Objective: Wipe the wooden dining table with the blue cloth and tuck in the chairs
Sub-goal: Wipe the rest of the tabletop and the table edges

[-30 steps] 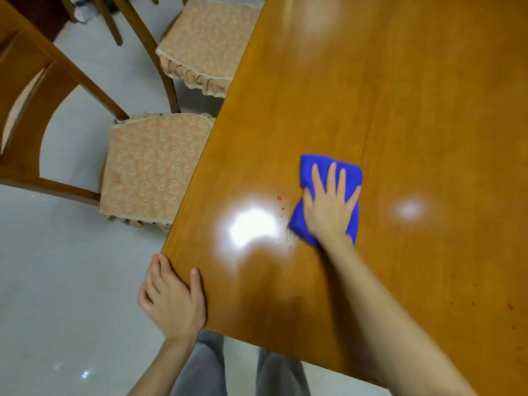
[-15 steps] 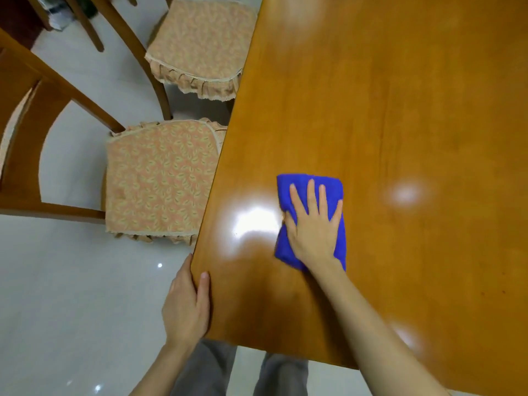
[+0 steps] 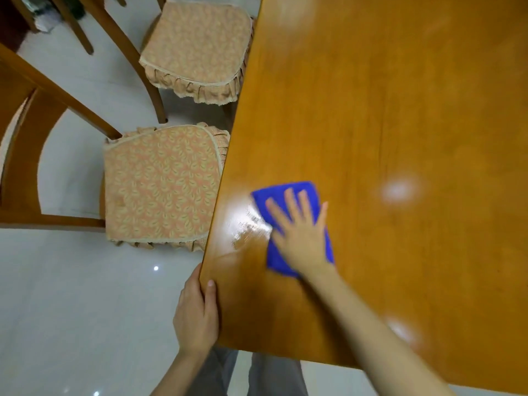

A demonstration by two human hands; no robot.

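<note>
The folded blue cloth (image 3: 275,195) lies flat on the wooden dining table (image 3: 385,110), near its left edge. My right hand (image 3: 300,230) presses on the cloth with spread, straight fingers and is motion-blurred. A streaky damp patch glints just left of the cloth. My left hand (image 3: 197,315) grips the table's near left corner, thumb on top and fingers wrapped over the edge. Two wooden chairs stand left of the table: the near chair (image 3: 160,187) and the far chair (image 3: 194,50), both with patterned cushions whose edges reach the table edge.
Pale glossy floor tiles (image 3: 71,310) spread out to the left and below. My grey trouser legs (image 3: 257,375) show under the table's near edge. The near chair's curved backrest (image 3: 25,155) juts out at the far left. More chair legs stand at the top left.
My right hand has slid the cloth left and toward me, then slightly right, leaving a wet streak. The small red specks are no longer seen. My left hand shifted along the corner.
</note>
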